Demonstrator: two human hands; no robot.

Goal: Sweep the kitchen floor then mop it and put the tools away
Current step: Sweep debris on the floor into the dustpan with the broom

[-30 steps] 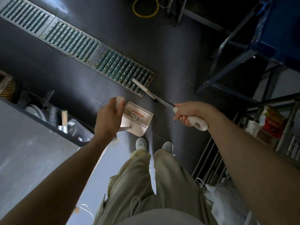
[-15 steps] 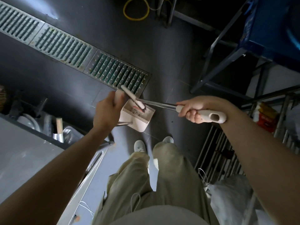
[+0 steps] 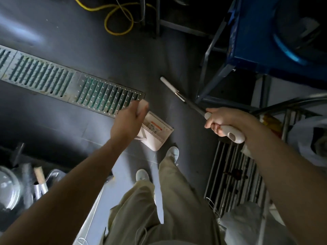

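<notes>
The white dustpan [image 3: 155, 134] hangs low over the dark floor [image 3: 92, 41], just in front of the person's shoes, below the left hand [image 3: 128, 123], which grips the top of its upright handle. To the right, the right hand [image 3: 220, 121] is wrapped round the pale grip of the broom [image 3: 187, 101], whose shaft slants far and left to a white tip. A red-and-white label on the pan is unreadable. A metal drain grate [image 3: 70, 85] lies far left; a blue bin [image 3: 265, 38] stands far right.

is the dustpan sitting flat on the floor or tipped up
Tipped up. The dustpan hangs from the handle that the left hand grips, its toothed edge and inside facing the camera. Whether its lower edge touches the floor, cannot tell.
</notes>
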